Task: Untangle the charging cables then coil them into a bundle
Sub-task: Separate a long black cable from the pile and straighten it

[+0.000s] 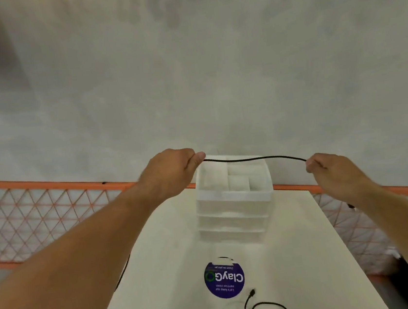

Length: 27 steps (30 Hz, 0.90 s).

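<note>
A: So, where is the black charging cable (254,159)?

B: Up in the air, pulled into a line between the two hands. Its long axis runs from 9 o'clock to 3 o'clock across the view, dipping a little toward the right end. It passes above the top of a clear plastic drawer organiser (233,201).

A: And the fingers?

B: The left hand (174,173) pinches one end of the stretch between thumb (199,156) and curled fingers. The right hand (332,172) has its fingers (312,165) closed narrowly round the other end. A short dark tip (350,205) dangles below the right wrist.

A: What sits on the counter (164,260)?

B: The organiser stands at the far end. At 6 o'clock from it lies a round blue "ClayGo" sticker (224,279), its print upside down. At 6 o'clock from the sticker a second black cable (266,307) loops on the surface, its connector (251,293) pointing toward 12 o'clock, just beside the sticker's rim.

A: Anything else?

B: A dark strand (122,273) hangs under the left forearm by the counter's left edge; I cannot tell which cable it belongs to. An orange mesh railing (39,213) runs behind the counter.
</note>
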{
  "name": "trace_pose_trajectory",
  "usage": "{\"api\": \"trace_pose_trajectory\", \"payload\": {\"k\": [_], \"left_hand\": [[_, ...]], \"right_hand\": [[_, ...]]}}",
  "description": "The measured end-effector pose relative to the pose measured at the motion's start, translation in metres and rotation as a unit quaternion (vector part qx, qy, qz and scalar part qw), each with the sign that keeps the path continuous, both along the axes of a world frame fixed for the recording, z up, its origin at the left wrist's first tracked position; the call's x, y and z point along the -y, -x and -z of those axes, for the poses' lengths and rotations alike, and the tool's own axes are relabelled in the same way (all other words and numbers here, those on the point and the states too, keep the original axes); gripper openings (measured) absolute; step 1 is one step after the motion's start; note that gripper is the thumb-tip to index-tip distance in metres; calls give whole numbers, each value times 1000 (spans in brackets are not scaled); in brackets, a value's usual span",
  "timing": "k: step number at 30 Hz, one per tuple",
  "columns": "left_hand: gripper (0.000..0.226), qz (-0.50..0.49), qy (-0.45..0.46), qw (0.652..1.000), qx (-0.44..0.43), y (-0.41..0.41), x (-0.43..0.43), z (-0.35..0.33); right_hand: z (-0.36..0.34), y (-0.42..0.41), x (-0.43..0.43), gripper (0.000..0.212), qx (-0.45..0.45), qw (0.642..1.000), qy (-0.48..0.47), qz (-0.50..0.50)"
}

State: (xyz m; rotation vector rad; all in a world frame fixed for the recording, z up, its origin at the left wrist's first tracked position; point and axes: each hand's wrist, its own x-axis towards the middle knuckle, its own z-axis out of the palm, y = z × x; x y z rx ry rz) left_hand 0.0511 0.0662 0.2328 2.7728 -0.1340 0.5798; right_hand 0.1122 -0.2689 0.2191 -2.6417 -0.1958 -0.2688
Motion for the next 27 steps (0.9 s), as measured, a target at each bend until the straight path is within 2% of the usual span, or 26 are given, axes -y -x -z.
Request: {"api": "trace_pose_trajectory", "payload": {"k": [2,4,7,9,13,16,19,22,27], "left_hand": [[50,14,-10,1000,22,-1,14,-7],[50,32,-29,998,36,-1,25,-11],[50,54,-22,997,57,-1,40,-18],[50,50,3,997,65,0,43,-23],[47,10,6,997,78,2,35,-31],[47,-2,4,996,87,4,29,-32],[47,4,10,996,91,5,31,-30],[48,13,23,995,97,6,29,-30],[50,37,66,996,39,8,19,-21]], "right_hand": [[2,1,-11,27,-36,999,-33,10],[0,9,-28,36,-35,992,-119,-16],[-10,26,-59,46,-11,960,-265,-91],[-17,35,-74,44,-57,942,-290,-160],[-34,46,-84,45,-111,938,-229,-235],[-43,48,-83,33,-156,931,-184,-275],[-44,51,-92,22,-159,938,-136,-275],[-41,48,-94,26,-134,947,-157,-245],[-47,43,-75,27,-136,967,26,-215]]}}
